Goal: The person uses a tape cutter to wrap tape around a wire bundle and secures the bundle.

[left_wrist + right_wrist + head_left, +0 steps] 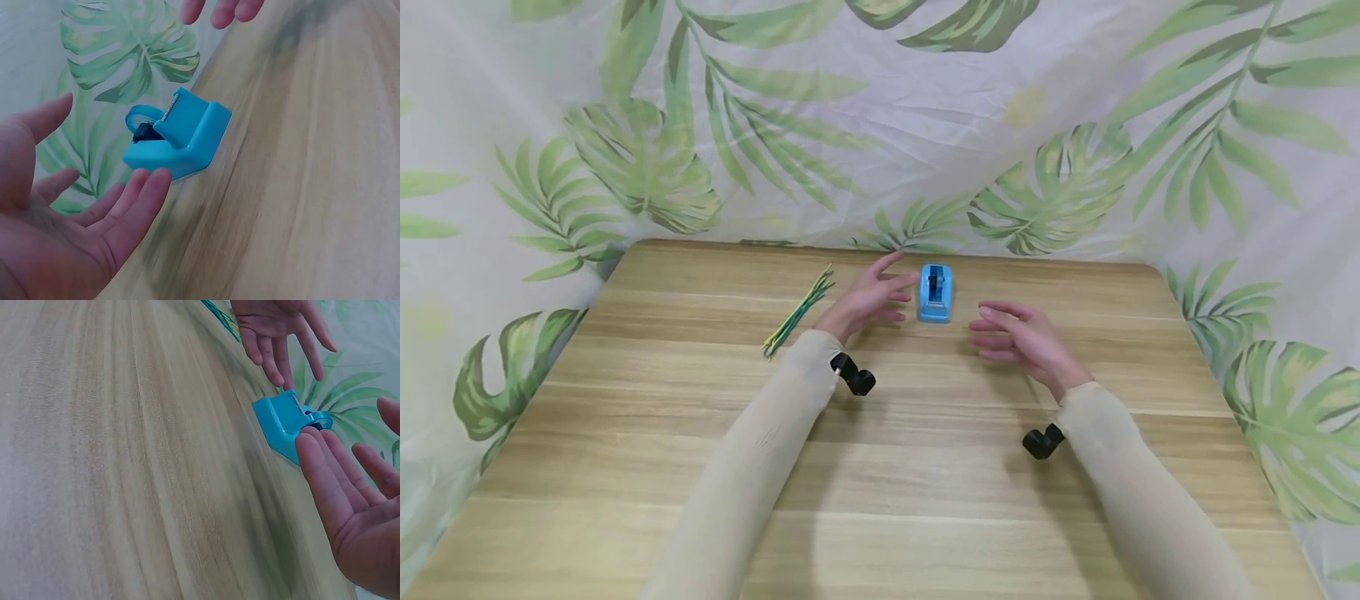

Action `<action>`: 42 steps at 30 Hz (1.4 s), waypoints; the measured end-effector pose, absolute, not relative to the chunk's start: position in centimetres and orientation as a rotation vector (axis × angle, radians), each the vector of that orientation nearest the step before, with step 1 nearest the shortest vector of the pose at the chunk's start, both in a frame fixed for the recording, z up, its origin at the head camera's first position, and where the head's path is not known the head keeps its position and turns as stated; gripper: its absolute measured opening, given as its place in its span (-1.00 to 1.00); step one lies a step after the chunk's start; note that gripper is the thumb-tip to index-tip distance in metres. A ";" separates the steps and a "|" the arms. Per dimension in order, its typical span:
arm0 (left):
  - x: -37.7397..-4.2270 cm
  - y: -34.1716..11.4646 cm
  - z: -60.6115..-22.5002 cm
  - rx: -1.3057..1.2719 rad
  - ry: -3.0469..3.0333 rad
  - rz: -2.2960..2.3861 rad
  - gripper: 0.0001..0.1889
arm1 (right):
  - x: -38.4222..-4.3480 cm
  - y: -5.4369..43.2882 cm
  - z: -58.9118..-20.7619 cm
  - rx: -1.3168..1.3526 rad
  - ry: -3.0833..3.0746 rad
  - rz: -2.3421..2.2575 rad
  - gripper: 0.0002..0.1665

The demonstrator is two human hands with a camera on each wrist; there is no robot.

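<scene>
A blue tape dispenser (936, 293) with a toothed cutting edge stands upright near the far side of the table. Just to its left is my left hand (872, 295), fingers spread and nothing held. My right hand (1017, 337) hovers to the right and slightly nearer to me, its fingers extended and its palm facing the dispenser. In the left wrist view the left fingers (147, 194) overlap the lower side of the dispenser (181, 137). The right wrist view shows the dispenser (281, 425) between both hands, partly hidden by the right fingertips.
A bundle of thin green and yellow sticks or wires (797, 313) lies on the wooden table (910, 517), left of the left hand. Behind the table's far edge hangs a white cloth (925, 125) with a green leaf print.
</scene>
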State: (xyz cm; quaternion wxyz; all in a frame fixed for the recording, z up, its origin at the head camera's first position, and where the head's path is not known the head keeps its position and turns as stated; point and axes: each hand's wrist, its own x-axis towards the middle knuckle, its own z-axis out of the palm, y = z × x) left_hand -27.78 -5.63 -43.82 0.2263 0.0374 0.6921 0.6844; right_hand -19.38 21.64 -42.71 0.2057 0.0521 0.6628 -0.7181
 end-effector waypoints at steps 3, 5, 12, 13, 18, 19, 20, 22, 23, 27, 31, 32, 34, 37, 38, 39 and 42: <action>-28.0 -5.3 -44.0 0.110 1.929 1.862 -0.21 | -19.8 21.2 -42.9 0.155 1.834 -1.994 -0.28; -28.1 -5.1 -44.0 0.108 1.936 1.854 -0.22 | -20.1 20.9 -43.1 0.165 1.822 -1.990 -0.28; -28.6 -4.1 -44.0 0.090 1.969 1.826 -0.19 | -21.1 19.9 -43.0 0.160 1.820 -1.979 -0.26; -28.6 -3.9 -44.0 0.090 1.977 1.818 -0.19 | -21.3 19.8 -43.0 0.164 1.820 -1.979 -0.27; -28.9 -3.3 -44.3 0.084 2.000 1.803 -0.21 | -22.2 19.1 -43.5 0.183 1.807 -1.975 -0.30; -29.0 -3.2 -44.4 0.080 2.003 1.806 -0.21 | -22.4 18.9 -43.6 0.186 1.801 -1.976 -0.31; -29.0 -3.1 -44.4 0.077 2.004 1.812 -0.23 | -22.5 18.8 -43.7 0.189 1.795 -1.978 -0.32; -29.0 -3.0 -44.5 0.071 2.006 1.824 -0.25 | -22.8 18.6 -44.0 0.199 1.785 -1.983 -0.35; -29.0 -2.9 -44.6 0.069 2.007 1.830 -0.26 | -22.9 18.5 -44.1 0.204 1.781 -1.986 -0.36; -29.0 -2.7 -44.8 0.081 2.035 1.823 -0.29 | -23.1 18.1 -44.4 0.233 1.763 -1.998 -0.37; -29.2 -2.6 -45.2 0.080 2.070 1.812 -0.30 | -23.4 17.6 -44.7 0.238 1.746 -2.006 -0.35; -29.2 -2.5 -45.3 0.076 2.075 1.813 -0.31 | -23.5 17.5 -44.8 0.237 1.743 -2.006 -0.35; -29.3 -2.4 -45.4 0.069 2.083 1.819 -0.31 | -23.6 17.3 -44.9 0.222 1.745 -2.002 -0.35; -29.3 -2.3 -45.6 0.070 2.094 1.826 -0.32 | -23.7 17.0 -45.0 0.220 1.738 -2.000 -0.37; -29.3 -2.2 -45.6 0.071 2.099 1.825 -0.32 | -23.8 16.9 -45.1 0.225 1.733 -2.001 -0.38; -29.3 -2.2 -45.6 0.074 2.103 1.825 -0.32 | -23.9 16.8 -45.1 0.229 1.731 -1.999 -0.40; -29.2 -2.0 -45.7 0.091 2.122 1.818 -0.33 | -24.0 16.6 -45.3 0.244 1.723 -1.992 -0.44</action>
